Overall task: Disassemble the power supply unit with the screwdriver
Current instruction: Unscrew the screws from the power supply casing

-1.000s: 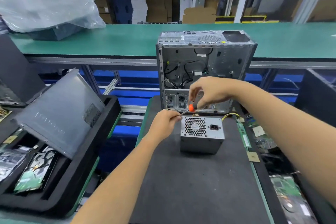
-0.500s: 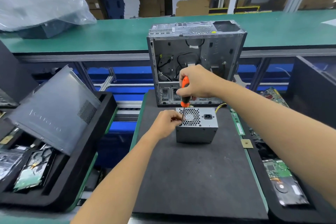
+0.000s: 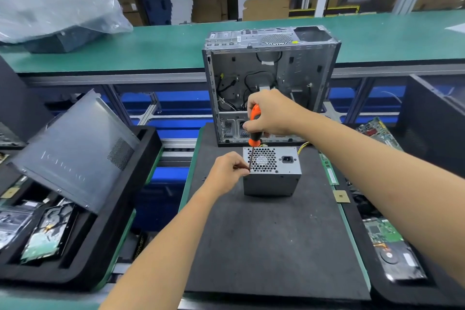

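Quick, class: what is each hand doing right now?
Left hand: pinches the screwdriver shaft near its tip, beside the power supply.
Right hand: grips the screwdriver's orange handle.

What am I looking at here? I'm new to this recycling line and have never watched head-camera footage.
There is no machine: a person wears a camera on the head, looking down at their own bare arms. On the dark grey foam mat stands a small grey metal power supply box, its fan grille facing up. Behind it stands an emptied silver computer case. The right hand has its grip round the orange-and-black screwdriver, held nearly upright. The left hand pinches the shaft near its tip, at the box's near left corner. Black trays at both sides hold removed parts, such as circuit boards.
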The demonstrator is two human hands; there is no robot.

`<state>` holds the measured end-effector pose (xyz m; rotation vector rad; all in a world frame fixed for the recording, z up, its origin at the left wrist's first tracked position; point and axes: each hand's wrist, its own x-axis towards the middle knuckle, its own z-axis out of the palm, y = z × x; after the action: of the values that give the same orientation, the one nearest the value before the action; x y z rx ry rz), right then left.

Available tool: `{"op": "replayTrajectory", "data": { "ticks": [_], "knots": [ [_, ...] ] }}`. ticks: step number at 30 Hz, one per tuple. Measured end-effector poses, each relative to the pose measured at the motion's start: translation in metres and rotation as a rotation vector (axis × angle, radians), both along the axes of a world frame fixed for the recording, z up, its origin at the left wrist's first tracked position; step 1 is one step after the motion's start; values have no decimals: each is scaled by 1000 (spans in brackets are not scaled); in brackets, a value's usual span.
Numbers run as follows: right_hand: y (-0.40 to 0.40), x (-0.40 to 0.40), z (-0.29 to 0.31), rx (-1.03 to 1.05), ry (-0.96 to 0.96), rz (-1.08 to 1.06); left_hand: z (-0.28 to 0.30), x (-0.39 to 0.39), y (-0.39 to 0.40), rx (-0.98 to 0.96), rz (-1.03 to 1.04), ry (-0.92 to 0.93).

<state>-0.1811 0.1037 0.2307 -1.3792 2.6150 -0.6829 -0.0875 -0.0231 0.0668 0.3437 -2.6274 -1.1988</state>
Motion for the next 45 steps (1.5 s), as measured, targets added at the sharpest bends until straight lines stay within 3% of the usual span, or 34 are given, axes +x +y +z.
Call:
{"op": "replayTrajectory", "data": {
  "ticks": [7, 15, 23, 27, 33, 36, 38, 45],
  "knots": [
    [-1, 11, -2, 28, 13, 60, -1, -2, 1, -43, -5, 11],
    [-7, 9, -12, -136, -72, -219, -1, -1, -4, 30, 0, 9],
    [-6, 5, -12, -140, -101, -251, -2, -5, -3, 15, -14, 20],
    [-5, 4, -10, -66, -94, -197, -3, -7, -5, 5, -17, 13],
    [-12, 3, 7, 253, 11, -67, -2, -9, -9, 7, -42, -24],
    [-18, -3, 13, 358, -37, -33, -3, -10, -8, 8, -41, -29],
    [-18, -6, 17, 400, -77, 50, -3, -10, -8, 21, -39, -23],
    [-22, -3, 29, 579, 61, 364, 1, -9, -6, 9, -41, -5]
  ]
}}
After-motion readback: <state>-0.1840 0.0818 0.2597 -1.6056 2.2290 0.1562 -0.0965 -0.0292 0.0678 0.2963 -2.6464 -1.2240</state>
